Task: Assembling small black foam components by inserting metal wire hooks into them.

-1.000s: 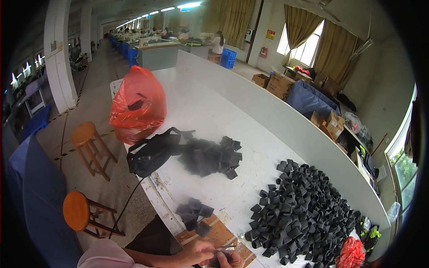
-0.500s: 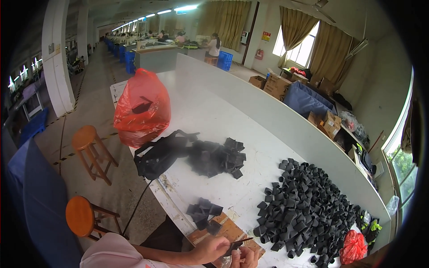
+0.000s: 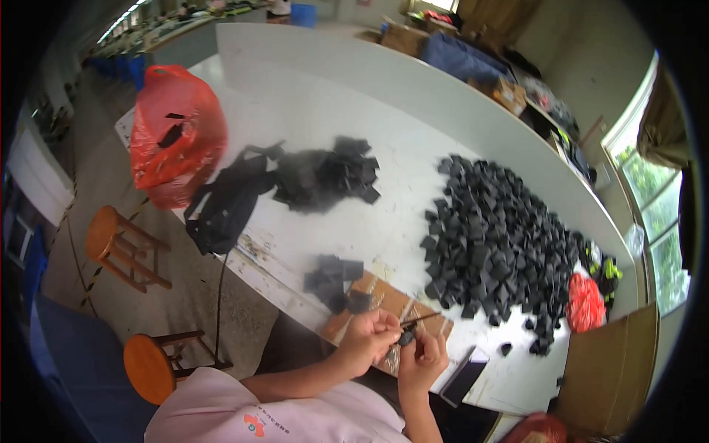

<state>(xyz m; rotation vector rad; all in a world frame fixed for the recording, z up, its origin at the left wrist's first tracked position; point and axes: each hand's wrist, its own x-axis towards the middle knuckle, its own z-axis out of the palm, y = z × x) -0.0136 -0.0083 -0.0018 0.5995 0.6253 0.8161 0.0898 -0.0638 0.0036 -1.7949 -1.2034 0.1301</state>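
At the table's near edge my left hand [image 3: 367, 342] and my right hand [image 3: 424, 359] are close together, fingers closed in a pinch. Between them is a small black fabric piece [image 3: 406, 337], partly hidden by the fingers. A thin dark stick [image 3: 422, 319] juts out just above it toward the right; which hand holds it, if either, I cannot tell. Beneath my hands lies a brown board [image 3: 388, 301] with clear tape on it. A small group of flat black pieces [image 3: 325, 277] rests at the board's far left. To the right spreads a big heap of folded black pieces [image 3: 495, 236].
Beyond the board are a black bag [image 3: 225, 203], another black pile [image 3: 317, 177] and a large red plastic bag [image 3: 181, 140]. A phone [image 3: 465, 376] lies right of my hands, near a cardboard box [image 3: 609, 369]. A low partition [image 3: 354, 70] borders the table. Two stools [image 3: 148, 369] stand left.
The view has tilted down and shifted right, so my hands appear higher and the phone and box have come into sight. My hands stay together at the small black piece.
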